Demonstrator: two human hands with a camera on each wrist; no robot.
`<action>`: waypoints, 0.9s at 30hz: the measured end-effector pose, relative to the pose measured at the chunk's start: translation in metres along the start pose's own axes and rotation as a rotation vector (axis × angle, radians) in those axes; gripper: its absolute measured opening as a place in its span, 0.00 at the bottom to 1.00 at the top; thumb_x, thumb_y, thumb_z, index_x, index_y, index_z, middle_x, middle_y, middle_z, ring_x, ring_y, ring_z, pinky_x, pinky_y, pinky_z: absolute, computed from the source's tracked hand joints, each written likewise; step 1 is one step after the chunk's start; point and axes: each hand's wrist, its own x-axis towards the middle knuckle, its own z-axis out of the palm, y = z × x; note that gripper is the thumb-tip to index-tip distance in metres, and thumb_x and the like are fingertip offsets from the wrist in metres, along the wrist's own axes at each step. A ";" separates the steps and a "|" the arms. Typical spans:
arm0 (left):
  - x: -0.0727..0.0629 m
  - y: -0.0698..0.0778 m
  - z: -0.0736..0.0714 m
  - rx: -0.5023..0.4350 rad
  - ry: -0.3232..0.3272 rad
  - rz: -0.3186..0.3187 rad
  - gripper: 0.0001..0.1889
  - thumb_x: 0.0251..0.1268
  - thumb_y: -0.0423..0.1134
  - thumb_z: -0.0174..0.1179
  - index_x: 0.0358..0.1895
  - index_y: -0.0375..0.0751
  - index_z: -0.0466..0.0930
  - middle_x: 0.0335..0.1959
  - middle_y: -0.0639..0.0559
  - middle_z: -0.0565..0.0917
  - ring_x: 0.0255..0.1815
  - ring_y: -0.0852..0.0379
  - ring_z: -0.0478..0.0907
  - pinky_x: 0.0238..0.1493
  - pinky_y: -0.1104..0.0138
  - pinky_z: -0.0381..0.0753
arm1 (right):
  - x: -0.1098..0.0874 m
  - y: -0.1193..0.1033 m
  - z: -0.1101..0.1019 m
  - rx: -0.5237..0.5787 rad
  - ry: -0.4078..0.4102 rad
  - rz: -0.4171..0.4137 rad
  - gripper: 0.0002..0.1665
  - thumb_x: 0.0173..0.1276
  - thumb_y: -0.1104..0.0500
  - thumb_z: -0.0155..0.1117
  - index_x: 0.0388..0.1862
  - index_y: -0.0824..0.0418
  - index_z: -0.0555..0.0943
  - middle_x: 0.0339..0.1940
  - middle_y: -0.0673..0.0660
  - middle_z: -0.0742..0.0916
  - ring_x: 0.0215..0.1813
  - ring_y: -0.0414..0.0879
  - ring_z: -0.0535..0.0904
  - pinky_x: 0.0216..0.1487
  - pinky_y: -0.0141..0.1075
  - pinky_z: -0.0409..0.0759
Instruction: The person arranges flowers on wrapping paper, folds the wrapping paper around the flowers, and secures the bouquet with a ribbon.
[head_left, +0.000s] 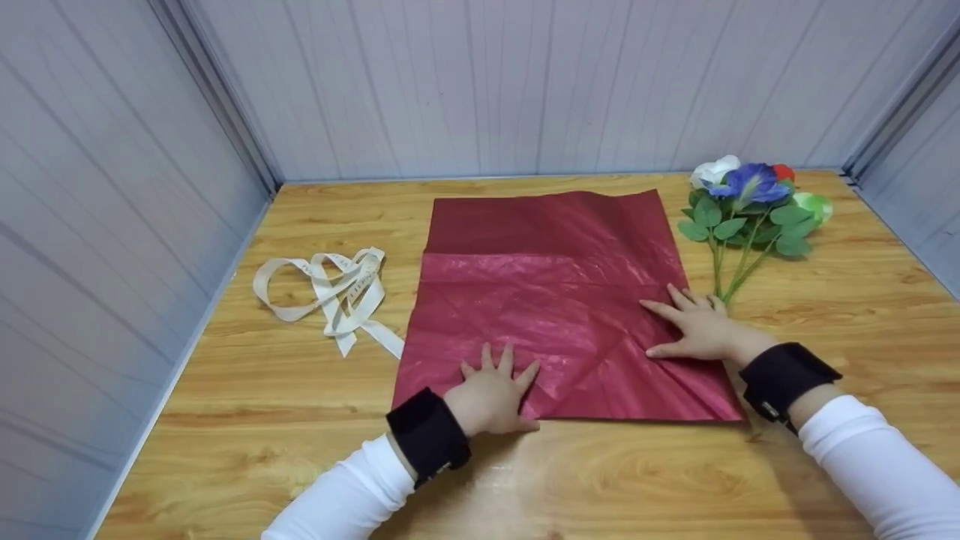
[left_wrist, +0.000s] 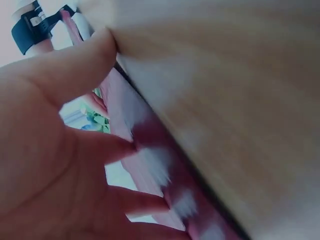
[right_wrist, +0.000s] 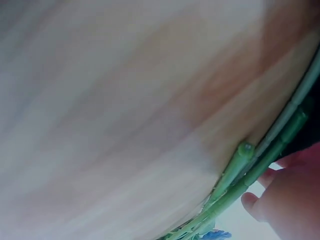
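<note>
A dark red sheet of wrapping paper (head_left: 547, 300), creased and shiny, lies flat on the wooden table. My left hand (head_left: 491, 397) rests on its near edge with spread fingers, the thumb at the border of the sheet; the left wrist view shows its fingertips (left_wrist: 127, 146) touching the paper. On the right edge of the sheet lies my right hand (head_left: 697, 331), fingers straight and spread. Artificial flowers (head_left: 750, 184) in white, blue, red and green lie just beyond it. Their green stems (right_wrist: 240, 187) run down beside and partly behind that hand.
A cream printed ribbon (head_left: 330, 289) lies in loose loops left of the paper, one tail reaching the sheet's edge. Pale panel walls (head_left: 495, 90) enclose the wood-grain table (head_left: 247, 420) at the back and on both sides.
</note>
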 end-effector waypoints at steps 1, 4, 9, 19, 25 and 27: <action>0.001 0.001 -0.001 -0.003 -0.006 -0.012 0.42 0.61 0.65 0.53 0.76 0.58 0.47 0.77 0.38 0.44 0.73 0.29 0.44 0.61 0.33 0.58 | 0.000 0.000 0.000 -0.005 0.005 0.002 0.50 0.59 0.33 0.61 0.73 0.56 0.59 0.72 0.80 0.52 0.70 0.77 0.47 0.63 0.70 0.39; 0.002 -0.001 -0.005 -0.027 -0.021 -0.058 0.40 0.63 0.66 0.49 0.75 0.60 0.48 0.77 0.41 0.43 0.74 0.29 0.43 0.59 0.32 0.59 | 0.001 -0.001 -0.001 -0.011 0.019 0.009 0.47 0.62 0.34 0.58 0.73 0.56 0.60 0.72 0.79 0.53 0.70 0.76 0.48 0.63 0.70 0.39; 0.004 -0.010 -0.011 -0.034 0.001 -0.149 0.39 0.64 0.66 0.48 0.75 0.60 0.49 0.77 0.42 0.46 0.74 0.30 0.44 0.55 0.31 0.63 | 0.002 -0.004 -0.003 -0.033 0.036 0.033 0.45 0.66 0.34 0.53 0.73 0.58 0.60 0.71 0.78 0.57 0.69 0.76 0.51 0.62 0.69 0.40; 0.007 -0.031 -0.014 -0.036 0.016 -0.144 0.53 0.47 0.66 0.65 0.76 0.57 0.48 0.77 0.38 0.45 0.72 0.27 0.46 0.51 0.31 0.66 | 0.001 -0.006 -0.002 -0.143 0.183 0.016 0.44 0.66 0.35 0.55 0.70 0.63 0.65 0.62 0.73 0.74 0.61 0.72 0.68 0.60 0.65 0.50; 0.008 -0.042 -0.014 -0.021 0.020 -0.098 0.57 0.40 0.66 0.69 0.75 0.58 0.49 0.77 0.40 0.45 0.73 0.27 0.44 0.54 0.31 0.64 | 0.002 -0.003 0.002 -0.202 0.298 -0.015 0.39 0.61 0.36 0.61 0.59 0.65 0.75 0.40 0.67 0.85 0.49 0.66 0.78 0.57 0.62 0.59; 0.009 -0.047 -0.015 -0.029 0.027 -0.080 0.56 0.40 0.66 0.70 0.75 0.58 0.50 0.77 0.40 0.45 0.73 0.27 0.43 0.55 0.30 0.62 | 0.002 -0.002 0.003 -0.215 0.315 -0.021 0.39 0.59 0.36 0.63 0.58 0.64 0.75 0.40 0.66 0.84 0.49 0.66 0.77 0.56 0.62 0.61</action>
